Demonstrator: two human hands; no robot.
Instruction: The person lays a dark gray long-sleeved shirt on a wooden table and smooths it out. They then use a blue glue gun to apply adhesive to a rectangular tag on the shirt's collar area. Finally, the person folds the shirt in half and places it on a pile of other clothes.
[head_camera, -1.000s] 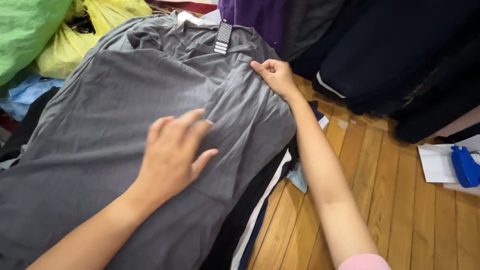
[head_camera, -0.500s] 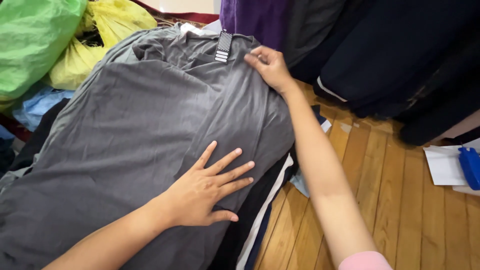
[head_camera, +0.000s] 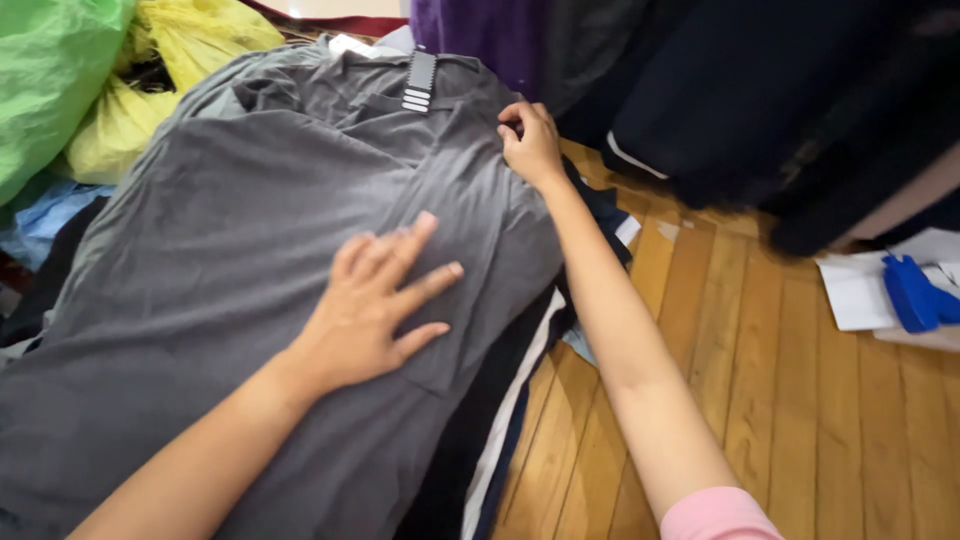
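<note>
Two hands press a grey garment flat on a heap of clothes.

The wooden floor (head_camera: 760, 400) carries the heap, with dark clothing (head_camera: 760, 100) hanging behind it. A green bag (head_camera: 50, 80) and a yellow bag (head_camera: 170, 90) sit at upper left, both stuffed; their contents cannot be told. The grey garment (head_camera: 230, 250) lies on top, its long axis running from lower left up to the collar, where a striped tag (head_camera: 419, 82) points away. The left hand (head_camera: 375, 305) rests open, palm down, on its middle. The right hand (head_camera: 530, 140) pinches the fabric's edge near the collar.
</note>
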